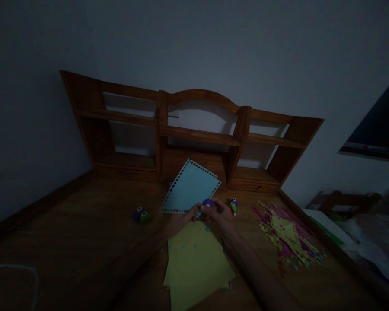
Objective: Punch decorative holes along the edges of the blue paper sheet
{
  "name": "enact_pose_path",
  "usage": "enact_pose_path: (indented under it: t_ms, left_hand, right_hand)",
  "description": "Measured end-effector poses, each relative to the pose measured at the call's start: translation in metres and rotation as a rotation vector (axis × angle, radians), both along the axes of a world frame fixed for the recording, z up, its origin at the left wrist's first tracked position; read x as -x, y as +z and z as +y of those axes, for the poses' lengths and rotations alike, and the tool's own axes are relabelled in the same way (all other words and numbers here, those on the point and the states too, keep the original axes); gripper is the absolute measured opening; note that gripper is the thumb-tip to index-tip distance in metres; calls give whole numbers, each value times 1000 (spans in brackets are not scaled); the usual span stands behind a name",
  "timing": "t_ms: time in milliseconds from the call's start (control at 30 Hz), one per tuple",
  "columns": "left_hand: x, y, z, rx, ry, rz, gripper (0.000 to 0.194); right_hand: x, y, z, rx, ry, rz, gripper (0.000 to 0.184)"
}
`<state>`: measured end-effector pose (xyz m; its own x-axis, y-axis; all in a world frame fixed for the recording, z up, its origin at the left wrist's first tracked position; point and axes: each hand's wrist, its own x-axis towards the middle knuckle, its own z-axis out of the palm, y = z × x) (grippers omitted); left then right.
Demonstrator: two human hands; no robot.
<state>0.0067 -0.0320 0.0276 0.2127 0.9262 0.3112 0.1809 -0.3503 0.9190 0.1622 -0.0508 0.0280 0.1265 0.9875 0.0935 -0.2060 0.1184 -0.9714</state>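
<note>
Two raised edges [52,198] flank the worktop [84,220]; at lower centre, your left hand [180,221] and right hand [224,216] grip a rounded purple object [208,202].

2 bare, slim forearms [257,268] taper toward the wrists [232,234]; left grip [183,218] and right grip [223,215] are bare hands with slender fingers [218,202].
</note>
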Motion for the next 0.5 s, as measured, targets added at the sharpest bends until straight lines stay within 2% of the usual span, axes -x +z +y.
enact_pose_path:
  t_ms: [233, 500]
  left_hand:
    - [3, 20, -19, -39, 31, 6, 32]
    - [3, 29, -22, -87, 58, 8, 32]
  right_hand:
    - [0, -2, -1, 12, 7, 15, 44]
    - [2, -12, 2, 13, 36, 25, 42]
